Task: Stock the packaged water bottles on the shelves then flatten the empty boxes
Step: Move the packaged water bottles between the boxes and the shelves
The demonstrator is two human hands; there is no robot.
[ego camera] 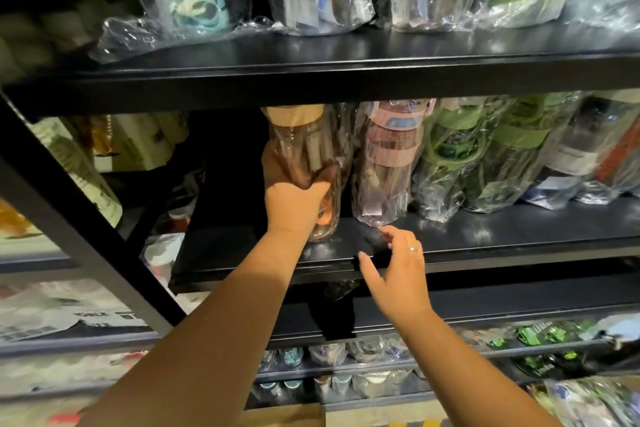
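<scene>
Two hands reach to the middle shelf [519, 229] of a black rack. At far left a slanted black post [69, 201] crosses the view, and a dark stretch of bare board lies between it and the row of wrapped bottles. The left hand [291, 198] curls its fingers round the orange-capped bottle [304, 149], which stands at the row's left end, back from the front edge. The pink bottle [384, 163] stands just beside it, then the green bottles [450, 156]. The right hand [398, 274] has its fingers spread and holds nothing, above the shelf's front lip. The upper shelf [346, 59] sits close over the caps.
</scene>
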